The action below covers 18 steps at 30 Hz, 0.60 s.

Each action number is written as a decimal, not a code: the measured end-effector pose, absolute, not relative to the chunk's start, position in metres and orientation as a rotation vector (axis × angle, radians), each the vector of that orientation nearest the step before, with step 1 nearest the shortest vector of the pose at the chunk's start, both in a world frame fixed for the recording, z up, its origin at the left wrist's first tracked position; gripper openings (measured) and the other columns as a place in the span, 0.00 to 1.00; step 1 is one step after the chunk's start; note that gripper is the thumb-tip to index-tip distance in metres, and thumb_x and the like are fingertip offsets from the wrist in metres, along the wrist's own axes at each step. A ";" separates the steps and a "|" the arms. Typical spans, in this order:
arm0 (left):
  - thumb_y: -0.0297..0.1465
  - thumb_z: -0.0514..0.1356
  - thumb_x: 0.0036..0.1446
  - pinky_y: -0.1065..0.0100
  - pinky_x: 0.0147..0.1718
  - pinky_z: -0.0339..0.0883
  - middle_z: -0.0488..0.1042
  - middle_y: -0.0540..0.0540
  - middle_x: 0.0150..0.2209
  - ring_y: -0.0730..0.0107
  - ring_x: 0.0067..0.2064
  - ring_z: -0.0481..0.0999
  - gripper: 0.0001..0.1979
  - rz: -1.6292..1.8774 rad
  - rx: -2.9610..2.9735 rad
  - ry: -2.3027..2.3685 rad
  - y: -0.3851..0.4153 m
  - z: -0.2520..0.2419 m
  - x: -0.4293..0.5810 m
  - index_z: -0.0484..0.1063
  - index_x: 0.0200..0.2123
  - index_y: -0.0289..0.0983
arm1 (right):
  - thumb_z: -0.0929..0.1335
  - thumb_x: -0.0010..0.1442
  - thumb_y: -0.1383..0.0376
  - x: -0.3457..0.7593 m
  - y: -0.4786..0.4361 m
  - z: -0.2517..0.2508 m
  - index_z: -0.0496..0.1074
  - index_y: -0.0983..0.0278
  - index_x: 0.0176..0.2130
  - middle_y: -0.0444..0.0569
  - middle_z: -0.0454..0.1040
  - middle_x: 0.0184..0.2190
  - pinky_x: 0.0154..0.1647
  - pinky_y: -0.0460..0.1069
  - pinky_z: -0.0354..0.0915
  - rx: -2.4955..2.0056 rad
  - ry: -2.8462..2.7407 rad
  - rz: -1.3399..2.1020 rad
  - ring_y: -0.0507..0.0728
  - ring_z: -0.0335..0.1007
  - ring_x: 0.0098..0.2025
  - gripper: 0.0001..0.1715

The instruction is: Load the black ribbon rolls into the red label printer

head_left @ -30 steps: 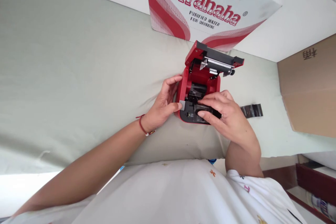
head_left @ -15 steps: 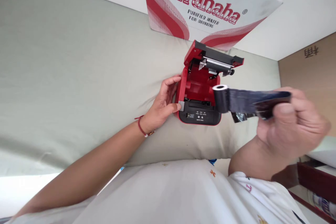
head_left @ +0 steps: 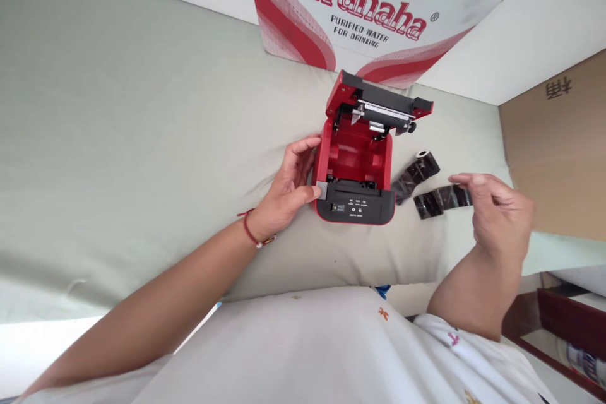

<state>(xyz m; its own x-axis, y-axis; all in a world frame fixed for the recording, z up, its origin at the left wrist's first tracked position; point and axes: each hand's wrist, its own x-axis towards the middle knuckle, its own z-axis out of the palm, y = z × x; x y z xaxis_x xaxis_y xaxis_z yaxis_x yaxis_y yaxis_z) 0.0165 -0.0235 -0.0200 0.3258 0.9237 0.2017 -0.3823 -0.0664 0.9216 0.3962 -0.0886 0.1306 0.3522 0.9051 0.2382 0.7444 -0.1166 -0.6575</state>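
A small red-and-black label printer (head_left: 356, 202) rests on the pale cloth with its lid (head_left: 383, 98) raised, showing a bare red compartment inside. My left hand (head_left: 291, 183) grips its left side, thumb on the grey corner piece and fingers along the outer wall. To the printer's right lies a small roll of black ribbon (head_left: 428, 165) with a white core. A loose black strip (head_left: 438, 202) from it extends toward my right hand (head_left: 497, 211). Thumb and forefinger of that hand are pinched at the strip's far end.
Behind the printer stands a white and red water carton (head_left: 303, 25), close to the raised lid. A brown cardboard box (head_left: 553, 151) is at the right. Below it, a dark red shelf (head_left: 568, 322) holds a can or bottle, partly cut off.
My right hand has moved down the ribbon's length, and the roll, held up beside the printer before, now lies on the cloth. My left hand keeps its hold on the printer.
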 end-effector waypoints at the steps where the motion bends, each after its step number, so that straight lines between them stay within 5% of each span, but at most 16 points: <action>1: 0.54 0.81 0.64 0.40 0.86 0.71 0.67 0.44 0.87 0.43 0.89 0.68 0.44 1.186 1.177 0.593 -0.024 -0.020 0.016 0.69 0.77 0.57 | 0.77 0.74 0.35 0.409 -0.092 0.126 0.93 0.56 0.45 0.56 0.92 0.47 0.61 0.66 0.81 -1.976 -1.398 0.222 0.69 0.89 0.52 0.30; 8: 0.54 0.81 0.64 0.39 0.87 0.69 0.68 0.43 0.87 0.42 0.88 0.68 0.45 1.192 1.165 0.589 -0.022 -0.021 0.017 0.70 0.78 0.57 | 0.77 0.61 0.43 0.482 -0.100 0.071 0.90 0.63 0.56 0.67 0.85 0.57 0.78 0.83 0.67 -2.386 -1.366 0.035 0.77 0.77 0.60 0.35; 13: 0.51 0.82 0.64 0.40 0.89 0.65 0.67 0.46 0.87 0.43 0.89 0.66 0.44 1.183 1.127 0.549 -0.022 -0.023 0.017 0.71 0.77 0.58 | 0.71 0.68 0.47 0.492 -0.098 0.052 0.81 0.64 0.69 0.67 0.80 0.67 0.76 0.75 0.74 -2.479 -1.286 0.044 0.72 0.79 0.65 0.39; 18: 0.51 0.82 0.63 0.38 0.91 0.61 0.68 0.47 0.86 0.40 0.89 0.65 0.44 1.183 1.096 0.567 -0.023 -0.020 0.018 0.71 0.77 0.57 | 0.72 0.66 0.44 0.492 -0.096 0.059 0.84 0.68 0.61 0.71 0.85 0.59 0.78 0.80 0.71 -2.564 -1.254 0.182 0.78 0.83 0.62 0.38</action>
<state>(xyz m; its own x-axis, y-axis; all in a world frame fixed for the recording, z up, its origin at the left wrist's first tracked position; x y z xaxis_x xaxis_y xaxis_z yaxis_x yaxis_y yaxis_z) 0.0179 -0.0233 -0.0200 0.3298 0.9274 0.1764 -0.4434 -0.0128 0.8962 0.4916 -0.0959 0.0586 0.6152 0.7883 0.0099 0.7530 -0.5838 -0.3035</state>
